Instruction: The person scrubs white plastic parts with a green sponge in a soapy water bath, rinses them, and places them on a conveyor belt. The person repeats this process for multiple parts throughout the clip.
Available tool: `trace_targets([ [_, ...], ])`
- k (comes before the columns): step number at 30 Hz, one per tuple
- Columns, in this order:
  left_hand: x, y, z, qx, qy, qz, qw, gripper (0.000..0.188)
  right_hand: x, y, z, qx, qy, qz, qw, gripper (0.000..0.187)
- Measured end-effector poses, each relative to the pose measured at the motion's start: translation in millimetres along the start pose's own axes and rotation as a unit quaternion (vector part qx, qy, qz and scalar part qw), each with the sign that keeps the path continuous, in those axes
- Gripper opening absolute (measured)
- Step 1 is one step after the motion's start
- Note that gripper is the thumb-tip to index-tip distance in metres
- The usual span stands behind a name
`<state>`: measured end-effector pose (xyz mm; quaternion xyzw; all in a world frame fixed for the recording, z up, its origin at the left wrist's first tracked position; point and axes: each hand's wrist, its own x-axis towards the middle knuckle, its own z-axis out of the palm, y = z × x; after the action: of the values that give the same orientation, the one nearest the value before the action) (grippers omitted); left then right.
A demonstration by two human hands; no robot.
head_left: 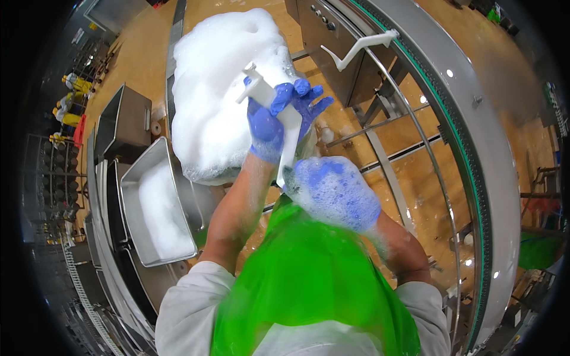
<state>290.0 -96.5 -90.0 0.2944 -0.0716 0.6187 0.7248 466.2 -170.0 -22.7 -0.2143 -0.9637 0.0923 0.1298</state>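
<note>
My left hand, in a blue glove, grips a white, angled plastic bracket over the near right edge of a big mass of suds. Its fingers curl about the bracket's upper middle, and some fingertips point off to the right. Thick lather coats my right hand, also gloved in blue, at the bracket's lower end. That hand is closed, with a dark green edge that looks like a scouring pad showing at its left side; the rest is hidden.
A second white bracket sits on the metal rail of a curved conveyor to the right. Left stand a steel tub with suds inside and a deeper steel bin. People in yellow are far left.
</note>
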Motion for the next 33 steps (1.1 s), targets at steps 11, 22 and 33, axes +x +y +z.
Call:
trace_targets([
  [11,-6.3,-38.9,34.3,-0.062,0.166,-0.031,0.984,0.082,-60.2,7.3,11.3,0.091,-0.112,0.114,0.983,0.019],
  [22,-4.0,-84.5,78.4,0.481,0.168,-0.166,0.845,0.108,-62.1,31.5,17.6,0.374,0.386,0.298,0.789,0.022],
  [33,13.1,-88.5,59.1,0.65,0.04,-0.166,0.74,0.068,-100.2,45.2,29.7,0.228,0.277,0.309,0.881,0.022],
])
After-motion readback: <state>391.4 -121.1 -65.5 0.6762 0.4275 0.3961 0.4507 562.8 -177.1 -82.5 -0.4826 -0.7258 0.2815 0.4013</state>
